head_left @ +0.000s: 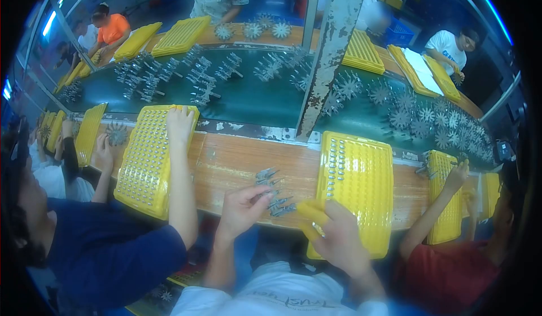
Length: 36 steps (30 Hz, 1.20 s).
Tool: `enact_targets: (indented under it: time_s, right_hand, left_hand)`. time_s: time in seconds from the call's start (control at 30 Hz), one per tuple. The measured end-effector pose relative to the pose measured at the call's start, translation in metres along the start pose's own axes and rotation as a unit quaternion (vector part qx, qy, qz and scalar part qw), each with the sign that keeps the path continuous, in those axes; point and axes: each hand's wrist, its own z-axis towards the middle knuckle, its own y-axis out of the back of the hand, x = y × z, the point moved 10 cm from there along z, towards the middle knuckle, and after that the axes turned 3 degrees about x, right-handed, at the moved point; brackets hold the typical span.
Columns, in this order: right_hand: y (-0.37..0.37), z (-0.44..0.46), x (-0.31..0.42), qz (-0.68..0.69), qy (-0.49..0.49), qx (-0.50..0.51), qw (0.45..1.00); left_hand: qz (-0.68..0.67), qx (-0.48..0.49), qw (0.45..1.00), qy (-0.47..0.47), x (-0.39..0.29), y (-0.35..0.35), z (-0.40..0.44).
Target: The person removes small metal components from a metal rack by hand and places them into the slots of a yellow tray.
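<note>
At the middle of the wooden bench, my left hand (244, 209) pinches a metal part with several prongs (278, 203), its thumb and forefinger pressed together at the part's left side. My right hand (337, 234) is just right of the part, with yellow coverings on some fingers; those fingers are stretched out and apart near the prong tips. Beside and partly under my right hand lies a yellow tray (361, 186) with rows of pockets. Small metal pins (334, 163) fill some pockets at its upper left.
A green conveyor (243, 104) carries many star-shaped metal parts (403, 110) behind the bench. A painted post (333, 51) rises beyond my tray. A co-worker in dark blue (113, 254) reaches over another yellow tray (144, 163) at left; a co-worker in red (451, 271) works at right.
</note>
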Motion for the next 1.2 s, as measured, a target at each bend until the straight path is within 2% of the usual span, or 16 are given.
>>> enact_targets:
  time_s: [0.03, 0.1, 0.2, 0.27, 0.37, 0.4, 0.53, 0.63, 0.7, 0.8, 0.9, 0.97, 1.03, 1.07, 1.2]
  right_hand:
    - [-0.01, 0.006, -0.003, 0.0, 0.003, -0.001, 1.0]
    - [-0.023, 0.014, 0.006, -0.056, 0.084, 0.008, 0.995]
    - [-0.032, 0.005, 0.009, -0.082, 0.113, 0.063, 0.988]
    - [-0.031, -0.003, 0.009, -0.074, 0.127, 0.061, 0.987]
    - [-0.03, -0.013, 0.011, -0.061, 0.153, 0.044, 0.985]
    - [-0.028, -0.016, 0.014, -0.057, 0.166, 0.034, 0.984]
    - [-0.018, -0.028, 0.02, -0.05, 0.204, 0.046, 0.977]
    - [-0.006, -0.033, 0.018, -0.044, 0.192, 0.044, 0.979]
    - [0.005, -0.036, 0.009, -0.012, 0.163, 0.038, 0.986]
    - [0.018, -0.04, 0.014, 0.022, 0.168, 0.005, 0.986]
    - [0.02, -0.045, 0.018, 0.024, 0.169, 0.002, 0.985]
    - [0.026, -0.05, 0.018, 0.023, 0.17, -0.007, 0.985]
    - [0.028, -0.053, 0.024, 0.023, 0.17, -0.011, 0.985]
    - [0.028, -0.053, 0.022, 0.005, 0.153, -0.002, 0.988]
    - [0.026, -0.055, 0.016, -0.037, 0.105, 0.013, 0.994]
  left_hand:
    - [0.018, 0.016, 1.0, 0.008, -0.002, -0.003, -0.004]
    - [0.034, 0.025, 0.999, 0.013, -0.009, -0.004, -0.01]
    - [0.044, 0.044, 0.998, 0.019, -0.015, -0.009, -0.022]
    - [0.023, 0.064, 0.996, 0.063, -0.01, -0.015, -0.031]
    - [0.028, 0.077, 0.995, 0.065, -0.013, -0.021, -0.042]
    - [0.027, 0.083, 0.989, 0.119, -0.008, -0.021, -0.049]
    - [0.037, 0.074, 0.988, 0.133, -0.019, -0.027, -0.067]
    - [-0.011, 0.037, 0.991, 0.132, -0.039, -0.026, -0.079]
    - [0.13, 0.011, 0.991, -0.001, -0.077, -0.026, -0.083]
    - [0.149, 0.053, 0.987, -0.008, -0.097, -0.043, -0.087]
    - [0.213, 0.067, 0.973, -0.056, -0.103, -0.054, -0.085]
    - [0.212, 0.06, 0.974, -0.055, -0.111, -0.059, -0.081]
    - [0.221, 0.071, 0.965, -0.12, -0.121, -0.063, -0.082]
    - [0.214, 0.055, 0.964, -0.15, -0.125, -0.063, -0.081]
    - [0.23, 0.062, 0.957, -0.164, -0.122, -0.067, -0.079]
